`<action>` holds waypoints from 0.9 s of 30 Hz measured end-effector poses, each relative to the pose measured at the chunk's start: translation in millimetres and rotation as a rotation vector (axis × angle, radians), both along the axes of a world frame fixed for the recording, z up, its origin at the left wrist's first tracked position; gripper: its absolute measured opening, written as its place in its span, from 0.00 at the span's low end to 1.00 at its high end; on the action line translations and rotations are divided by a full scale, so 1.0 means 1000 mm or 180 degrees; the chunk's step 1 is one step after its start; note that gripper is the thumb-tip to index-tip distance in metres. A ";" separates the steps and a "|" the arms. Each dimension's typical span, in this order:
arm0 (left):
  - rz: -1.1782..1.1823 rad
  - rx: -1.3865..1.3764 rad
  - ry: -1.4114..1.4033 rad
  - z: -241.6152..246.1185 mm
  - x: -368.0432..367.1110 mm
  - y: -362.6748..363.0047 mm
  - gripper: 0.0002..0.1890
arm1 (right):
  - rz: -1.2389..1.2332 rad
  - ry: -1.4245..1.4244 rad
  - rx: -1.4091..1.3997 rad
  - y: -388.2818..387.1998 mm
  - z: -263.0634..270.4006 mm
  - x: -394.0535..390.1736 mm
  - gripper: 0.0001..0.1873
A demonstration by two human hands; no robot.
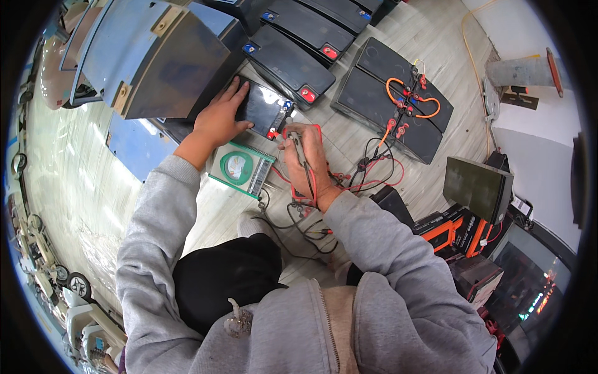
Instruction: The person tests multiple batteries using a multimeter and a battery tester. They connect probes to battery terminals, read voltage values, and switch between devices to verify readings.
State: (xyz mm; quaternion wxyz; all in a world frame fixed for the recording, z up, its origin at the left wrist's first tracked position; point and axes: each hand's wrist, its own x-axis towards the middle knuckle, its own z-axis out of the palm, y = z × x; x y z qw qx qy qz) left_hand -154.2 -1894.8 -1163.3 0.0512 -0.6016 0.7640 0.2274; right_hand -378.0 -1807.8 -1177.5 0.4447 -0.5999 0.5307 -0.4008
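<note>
My left hand (224, 110) presses with spread fingers on the top of a black lead-acid battery (262, 107). That battery has blue and red terminals along its right end. My right hand (303, 161) grips grey test clamps (295, 140) close to the red terminal (271, 133); my fingers hide whether metal touches it. Red and black leads run back past my wrist. Below the battery lies an analog battery tester (238, 168) with a green rim and a needle dial. A red-edged device shows partly behind my right hand.
Larger black batteries (289, 65) stand in a row beyond. To the right, a battery group (392, 100) is joined by orange jumper wires. Tangled test leads (303, 224) lie near my feet. A blue metal box (168, 61) stands at upper left, and orange-and-black boxes (448, 231) at right.
</note>
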 end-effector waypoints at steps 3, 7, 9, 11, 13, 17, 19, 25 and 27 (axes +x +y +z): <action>0.0004 0.0013 -0.0002 0.000 0.000 0.000 0.53 | -0.0151 -0.0249 0.0181 -0.001 0.005 0.003 0.15; 0.0016 0.0074 -0.0015 0.002 -0.001 -0.001 0.53 | -0.0362 0.0130 -0.0152 -0.004 0.020 0.011 0.14; 0.0038 0.0106 -0.0056 0.003 -0.001 -0.002 0.53 | -0.0363 0.0387 0.0102 -0.005 0.028 0.017 0.14; 0.0033 0.0145 -0.0027 0.003 -0.001 -0.002 0.53 | -0.0438 0.0424 0.0356 -0.008 0.033 0.023 0.14; -0.0022 0.0102 -0.0015 0.004 -0.001 -0.003 0.54 | -0.0462 0.0450 0.0380 -0.012 0.034 0.029 0.14; -0.0087 0.0036 0.0029 0.005 -0.002 -0.005 0.54 | -0.0469 0.0511 0.0253 -0.017 0.034 0.032 0.12; -0.0082 0.0069 0.0007 0.005 -0.003 -0.006 0.53 | -0.0366 0.0560 0.0363 -0.018 0.035 0.032 0.12; -0.0021 0.0214 -0.0194 0.006 -0.006 -0.008 0.53 | -0.0032 0.0753 0.0482 -0.025 0.040 0.028 0.13; -0.0043 0.0189 -0.0184 0.007 -0.006 -0.008 0.53 | 0.0026 0.0782 0.0519 -0.026 0.041 0.027 0.14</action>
